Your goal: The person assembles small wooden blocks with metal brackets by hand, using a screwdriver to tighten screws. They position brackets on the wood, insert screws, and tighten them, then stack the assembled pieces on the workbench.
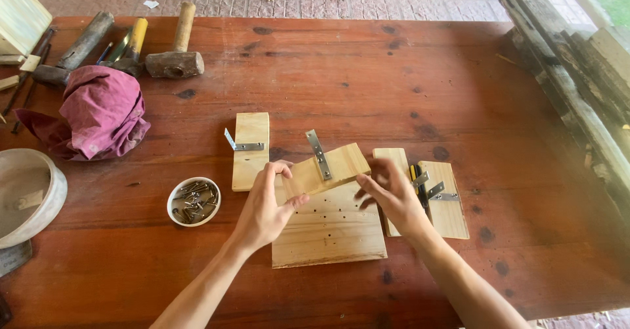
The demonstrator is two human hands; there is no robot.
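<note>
Both hands, left hand (266,207) and right hand (392,197), are gripping the ends of a small board (326,169), light, stiff pine by the look, clear of its metal bracket (318,153).

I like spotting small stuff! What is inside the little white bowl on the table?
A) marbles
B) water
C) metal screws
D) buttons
C: the little white bowl, just left of the left hand, holds a pile of small grey metal screws, not anything round or wet.
</note>
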